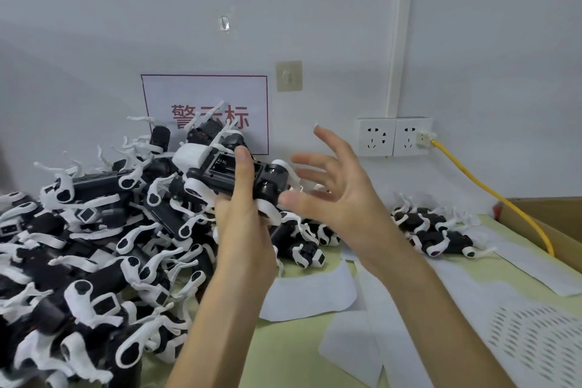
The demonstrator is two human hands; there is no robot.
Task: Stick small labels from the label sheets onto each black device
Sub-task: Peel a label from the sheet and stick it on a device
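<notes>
Left hand point(242, 224) grips black device point(217, 172), thumb across it, above big pile point(94, 246) at left of bench point(283, 356). Right hand point(343, 198) spread, empty, just beside device. Label sheets point(308, 296) on bench below; yellow cable point(491, 195), cardboard box point(551, 214) at right.

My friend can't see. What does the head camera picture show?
The left hand grips a black-and-white device by a big pile of devices, while the open right hand hovers beside it. White label sheets lie on the green table.
</notes>
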